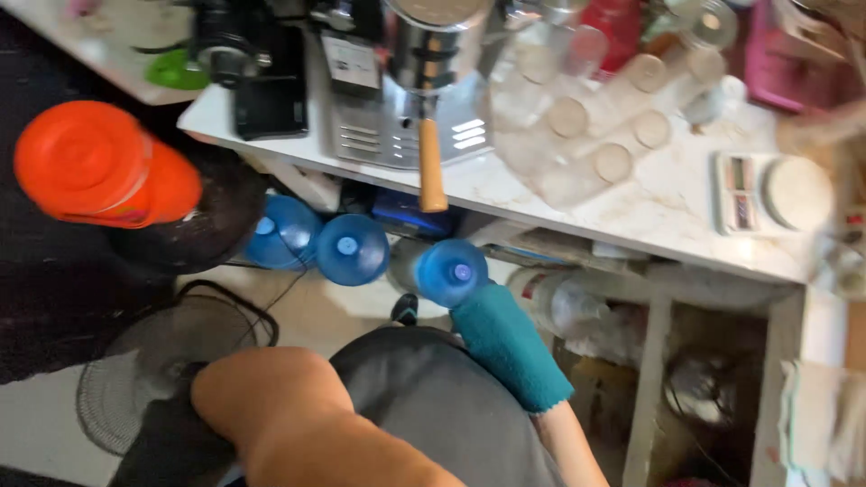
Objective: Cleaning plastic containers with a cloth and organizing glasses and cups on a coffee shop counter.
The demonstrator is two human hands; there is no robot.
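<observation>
I am looking down past a bare knee (271, 406) and dark grey shorts (433, 406). My right hand (505, 343) is wearing a teal glove of fuzzy, towel-like cloth and is reaching toward a blue bottle (451, 271) lying on its side under the surface (649, 207). The grip is touching the bottle's rounded blue end from below; whether the fingers are pinching it or only pressing against it, I cannot tell, because the glove is hiding them. My left hand is not showing in the view.

Two more blue bottles (347, 248) of smooth translucent plastic are lying side by side to the left of the first, their round ends facing me. A stack of bright orange lids (99, 167), glossy and disc-shaped, is sitting above a black round tub (198, 225). A wire fan guard (162, 370) is lying on the floor.

On the white marbled surface, a polished steel pot (433, 45) with a wooden handle (431, 167) is standing on a metal appliance, and several clear plastic cups (586, 135) are lying tipped beside it.
</observation>
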